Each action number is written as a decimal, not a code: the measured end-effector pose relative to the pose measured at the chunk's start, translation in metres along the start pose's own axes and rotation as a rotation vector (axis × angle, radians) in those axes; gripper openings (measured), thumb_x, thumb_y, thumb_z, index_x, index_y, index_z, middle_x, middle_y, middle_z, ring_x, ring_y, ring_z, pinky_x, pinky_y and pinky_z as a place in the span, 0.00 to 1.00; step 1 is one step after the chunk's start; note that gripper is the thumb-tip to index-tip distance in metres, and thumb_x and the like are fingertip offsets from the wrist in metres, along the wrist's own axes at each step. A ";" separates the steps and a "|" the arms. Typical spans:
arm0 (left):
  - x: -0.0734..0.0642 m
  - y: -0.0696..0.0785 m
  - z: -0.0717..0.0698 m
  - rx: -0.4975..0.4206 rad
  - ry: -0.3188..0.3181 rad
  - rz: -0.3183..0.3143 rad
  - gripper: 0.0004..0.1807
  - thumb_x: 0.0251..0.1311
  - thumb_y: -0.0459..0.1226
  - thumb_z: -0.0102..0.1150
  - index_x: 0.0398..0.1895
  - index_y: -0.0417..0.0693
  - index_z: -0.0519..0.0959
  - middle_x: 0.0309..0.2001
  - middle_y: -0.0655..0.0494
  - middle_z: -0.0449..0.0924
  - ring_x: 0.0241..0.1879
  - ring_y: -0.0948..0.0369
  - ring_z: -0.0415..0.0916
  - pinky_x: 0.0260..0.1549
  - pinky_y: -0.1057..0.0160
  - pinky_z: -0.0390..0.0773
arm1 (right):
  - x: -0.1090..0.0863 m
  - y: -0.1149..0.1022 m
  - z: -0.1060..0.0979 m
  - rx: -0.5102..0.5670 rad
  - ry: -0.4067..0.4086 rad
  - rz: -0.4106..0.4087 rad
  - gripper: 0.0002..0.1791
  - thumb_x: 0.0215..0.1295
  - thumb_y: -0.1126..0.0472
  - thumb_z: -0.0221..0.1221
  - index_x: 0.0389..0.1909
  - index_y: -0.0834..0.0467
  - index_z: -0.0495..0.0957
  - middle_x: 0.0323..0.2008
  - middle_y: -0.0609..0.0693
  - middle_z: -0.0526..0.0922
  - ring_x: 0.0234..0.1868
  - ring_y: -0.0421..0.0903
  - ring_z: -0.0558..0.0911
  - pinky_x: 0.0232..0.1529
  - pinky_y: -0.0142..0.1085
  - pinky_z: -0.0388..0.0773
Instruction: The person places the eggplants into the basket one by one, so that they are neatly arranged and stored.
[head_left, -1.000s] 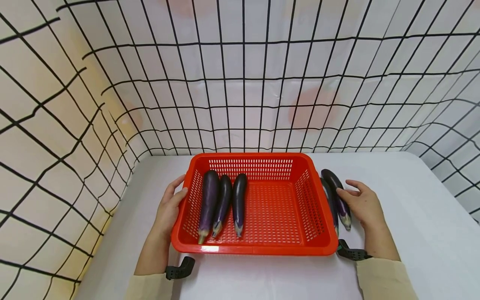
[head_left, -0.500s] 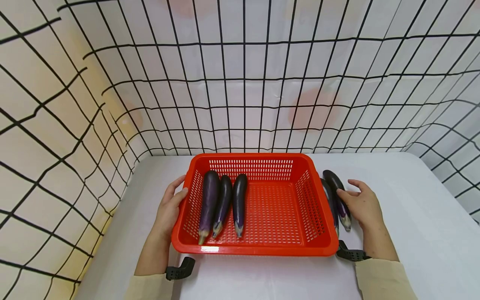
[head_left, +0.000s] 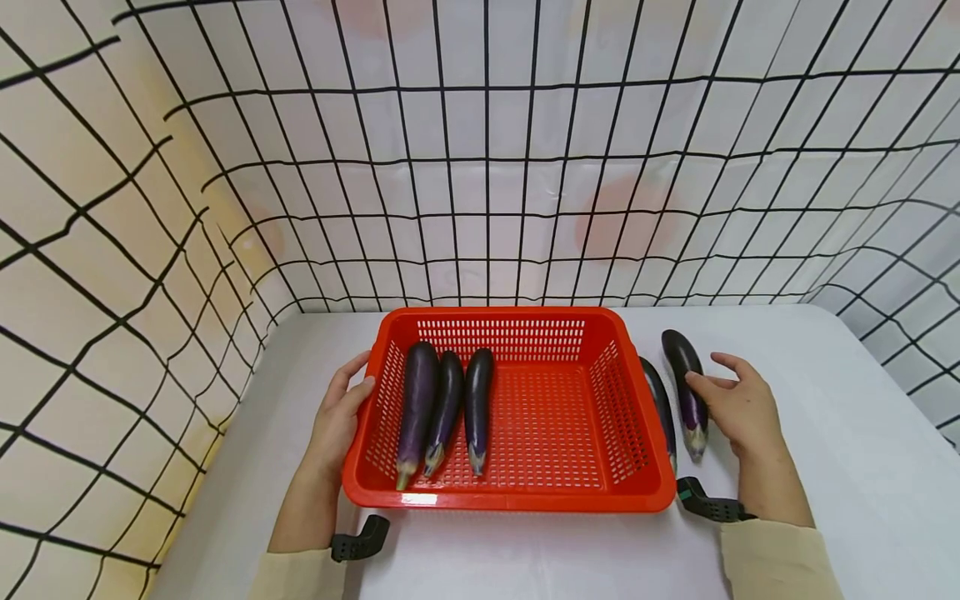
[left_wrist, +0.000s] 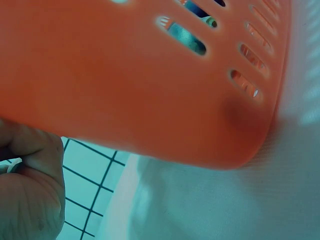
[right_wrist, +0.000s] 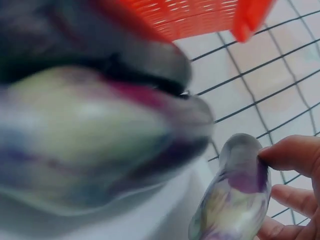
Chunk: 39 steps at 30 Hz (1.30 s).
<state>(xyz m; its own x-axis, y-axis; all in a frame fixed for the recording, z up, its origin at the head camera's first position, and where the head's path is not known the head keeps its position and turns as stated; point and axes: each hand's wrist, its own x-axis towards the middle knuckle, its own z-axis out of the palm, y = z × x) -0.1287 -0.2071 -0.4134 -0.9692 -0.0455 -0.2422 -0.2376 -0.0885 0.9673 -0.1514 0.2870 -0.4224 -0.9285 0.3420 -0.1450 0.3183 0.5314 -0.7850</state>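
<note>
A red plastic basket [head_left: 510, 500] sits in the middle of the table with three eggplants [head_left: 417, 408] lying side by side in its left part. My left hand [head_left: 337, 421] grips the basket's left rim, thumb over the edge. On the right, my right hand [head_left: 738, 408] holds an eggplant [head_left: 684, 383] by its side, thumb across its middle, the stem end pointing toward me. Another eggplant [head_left: 660, 408] lies against the basket's outer right wall, partly hidden by the rim. In the right wrist view, blurred eggplants [right_wrist: 95, 135] fill the left, beside the held eggplant [right_wrist: 237, 195].
Black wire mesh [head_left: 487, 208] over white sheeting stands along the back and both sides. White cloth covers the table [head_left: 840, 433]. A dark strap with a camera [head_left: 360, 537] is on each wrist, above beige sleeves.
My right hand has shifted right with the eggplant, opening a gap between it and the eggplant by the basket. The left hand and basket have stayed put.
</note>
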 end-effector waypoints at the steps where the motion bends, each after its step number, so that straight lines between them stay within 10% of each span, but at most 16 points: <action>1: 0.000 0.000 0.000 -0.001 0.001 0.000 0.24 0.79 0.47 0.42 0.75 0.71 0.61 0.67 0.47 0.71 0.56 0.53 0.80 0.50 0.56 0.87 | -0.001 -0.002 -0.001 0.014 0.006 0.009 0.43 0.73 0.43 0.55 0.80 0.60 0.53 0.64 0.73 0.75 0.33 0.32 0.81 0.30 0.21 0.77; 8: -0.001 -0.001 -0.001 0.002 0.009 -0.003 0.24 0.79 0.47 0.42 0.75 0.71 0.61 0.67 0.47 0.71 0.56 0.54 0.80 0.50 0.56 0.87 | -0.007 -0.016 -0.014 0.119 0.060 0.042 0.43 0.73 0.44 0.57 0.81 0.55 0.53 0.63 0.67 0.77 0.29 0.26 0.79 0.30 0.21 0.79; 15: -0.001 -0.002 -0.001 0.007 0.004 -0.007 0.24 0.79 0.48 0.43 0.75 0.72 0.61 0.67 0.47 0.71 0.57 0.52 0.80 0.50 0.55 0.87 | -0.018 -0.031 -0.026 0.249 0.094 0.027 0.39 0.71 0.50 0.62 0.79 0.51 0.58 0.31 0.26 0.76 0.29 0.25 0.82 0.31 0.22 0.81; 26: -0.001 0.000 -0.001 0.016 0.008 -0.008 0.24 0.79 0.48 0.43 0.75 0.73 0.61 0.67 0.47 0.71 0.56 0.53 0.80 0.49 0.56 0.87 | -0.031 -0.046 -0.034 0.575 0.037 0.008 0.39 0.66 0.57 0.67 0.76 0.48 0.64 0.29 0.30 0.85 0.28 0.30 0.85 0.27 0.24 0.82; 39: 0.000 0.001 0.000 0.015 0.011 -0.010 0.24 0.79 0.47 0.42 0.75 0.72 0.60 0.67 0.48 0.71 0.56 0.54 0.80 0.49 0.56 0.87 | -0.038 -0.068 -0.026 0.531 -0.087 -0.112 0.41 0.68 0.52 0.66 0.79 0.52 0.58 0.35 0.32 0.87 0.32 0.32 0.87 0.32 0.23 0.83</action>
<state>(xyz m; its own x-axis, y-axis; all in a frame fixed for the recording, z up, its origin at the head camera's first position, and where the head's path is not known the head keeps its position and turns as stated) -0.1290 -0.2076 -0.4128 -0.9660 -0.0556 -0.2526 -0.2483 -0.0744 0.9658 -0.1331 0.2577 -0.3476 -0.9708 0.2282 -0.0745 0.0971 0.0892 -0.9913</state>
